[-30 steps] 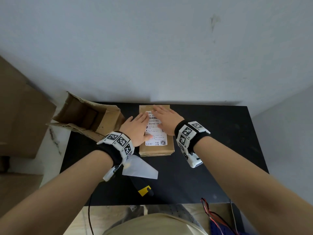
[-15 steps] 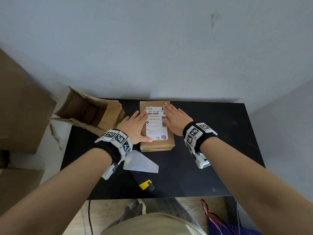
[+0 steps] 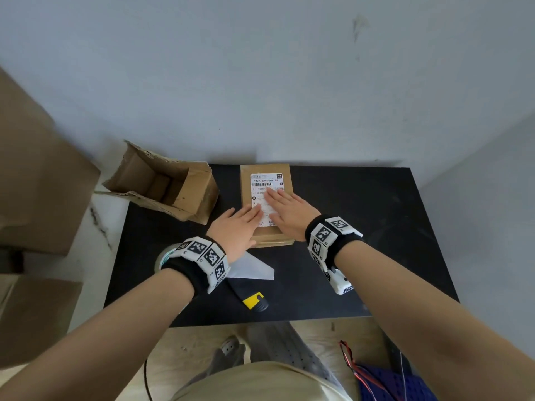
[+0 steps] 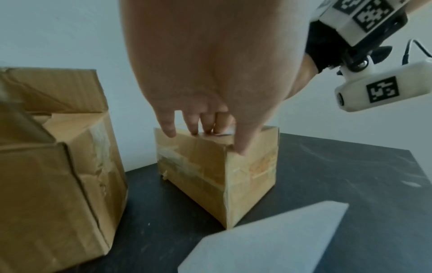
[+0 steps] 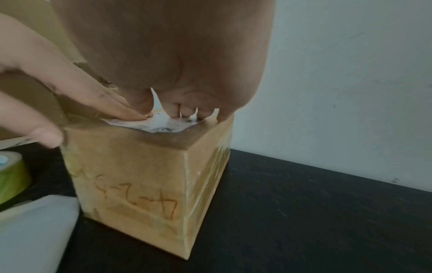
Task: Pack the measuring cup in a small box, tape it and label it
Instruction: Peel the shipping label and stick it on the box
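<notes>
A small closed cardboard box (image 3: pixel 265 169) stands on the black table (image 3: pixel 362 227), taped along its sides (image 4: pixel 201 171) (image 5: pixel 140 184). A white shipping label (image 3: pixel 266 180) lies on its top (image 5: pixel 161 125). My left hand (image 3: pixel 240 227) lies flat with straight fingers on the box's near left part, thumb at the near edge (image 4: pixel 240 144). My right hand (image 3: pixel 289 209) presses flat on the label, fingers pointing away (image 5: pixel 187 109). The measuring cup is not visible.
A larger open, torn cardboard box (image 3: pixel 165 186) stands left of the small one. A white label backing sheet (image 3: pixel 252 267), a roll of tape (image 5: pixel 11 177) and a black-and-yellow tool (image 3: pixel 254 302) lie near the table's front left. More cartons (image 3: pixel 34 183) stand far left.
Both hands have slid toward me and inward over the label. The right hand moved from the box's right side onto the label; the upper part of the label is now uncovered.
</notes>
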Demonstrator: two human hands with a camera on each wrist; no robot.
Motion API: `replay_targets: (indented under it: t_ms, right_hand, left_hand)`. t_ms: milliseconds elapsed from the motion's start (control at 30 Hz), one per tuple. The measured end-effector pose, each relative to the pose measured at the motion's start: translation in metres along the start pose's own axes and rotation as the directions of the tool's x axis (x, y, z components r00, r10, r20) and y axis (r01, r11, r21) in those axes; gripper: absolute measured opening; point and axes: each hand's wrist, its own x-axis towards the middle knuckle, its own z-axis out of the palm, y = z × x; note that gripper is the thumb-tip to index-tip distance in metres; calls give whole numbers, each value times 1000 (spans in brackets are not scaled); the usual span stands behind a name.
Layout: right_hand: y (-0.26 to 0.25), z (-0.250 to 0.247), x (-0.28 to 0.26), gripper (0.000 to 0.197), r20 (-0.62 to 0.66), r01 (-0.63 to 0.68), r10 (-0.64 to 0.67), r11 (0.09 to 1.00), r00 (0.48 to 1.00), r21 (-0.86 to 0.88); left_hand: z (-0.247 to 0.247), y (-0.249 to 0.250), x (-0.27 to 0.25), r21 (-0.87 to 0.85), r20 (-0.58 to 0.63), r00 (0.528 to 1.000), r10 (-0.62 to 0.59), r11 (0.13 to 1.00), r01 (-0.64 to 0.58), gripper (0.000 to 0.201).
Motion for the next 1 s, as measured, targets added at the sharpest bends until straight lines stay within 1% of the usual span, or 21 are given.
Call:
replay_targets:
  t_ms: [67, 133, 200, 267, 400, 467, 567, 633, 667, 733, 800, 833, 933, 967, 1000]
  right_hand:
    - [-5, 6, -8, 54, 4, 5, -5, 1000, 1000, 2]
    - [-9, 15, -18, 54, -7, 10, -10, 1000, 1000, 14]
    - [-14, 25, -27, 54, -19, 9, -9, 1000, 1000, 26]
    - [-18, 34, -35, 54, -34, 13, -12, 1000, 999, 23]
    - [-16, 44, -51, 54, -68, -1, 1, 1000, 998, 2]
    - [-9, 48, -59, 56, -72, -42, 43, 999, 997, 6]
    - [3, 53, -67, 61, -55, -151, 154, 986, 986, 68]
    - [4, 53, -69, 66, -66, -215, 224, 969, 972, 124]
    - [3, 53, -69, 66, -85, -216, 229, 967, 970, 137]
    - [-4, 53, -67, 63, -125, -157, 173, 980, 977, 123]
    - [-11, 55, -65, 60, -121, -85, 94, 994, 988, 74]
    - [-11, 57, -65, 59, -114, -75, 80, 996, 990, 51]
    - [-1, 59, -67, 60, -148, -130, 137, 990, 979, 57]
    - [2, 59, -68, 60, -170, -147, 158, 986, 973, 77]
    - [4, 59, -69, 60, -194, -144, 160, 985, 968, 95]
  left_hand:
    - [4, 4, -6, 21, -44, 999, -2, 1000, 3, 61]
    - [8, 8, -11, 53, -75, 997, 17, 998, -13, 58]
    - [11, 12, -16, 46, -95, 995, 7, 999, -2, 56]
    - [15, 13, -20, 23, -100, 995, -11, 1000, 13, 56]
    - [20, 12, -27, -47, -107, 992, -58, 997, 54, 61]
    - [21, 12, -29, -47, -101, 992, -72, 997, 68, 64]
    - [19, 16, -30, -46, -70, 993, -91, 995, 88, 63]
    - [15, 21, -28, -81, -103, 989, -107, 992, 98, 57]
    - [14, 24, -27, -100, -133, 985, -106, 991, 93, 55]
    - [12, 28, -24, -124, -161, 984, -79, 991, 59, 57]
    - [16, 28, -24, -100, -122, 991, -46, 994, 34, 60]
    - [19, 26, -24, -84, -97, 994, -50, 996, 42, 60]
    - [25, 16, -28, -100, -78, 987, -144, 986, 135, 66]
    - [26, 12, -28, -118, -86, 984, -156, 982, 145, 68]
    - [27, 10, -29, -128, -97, 985, -141, 983, 128, 67]
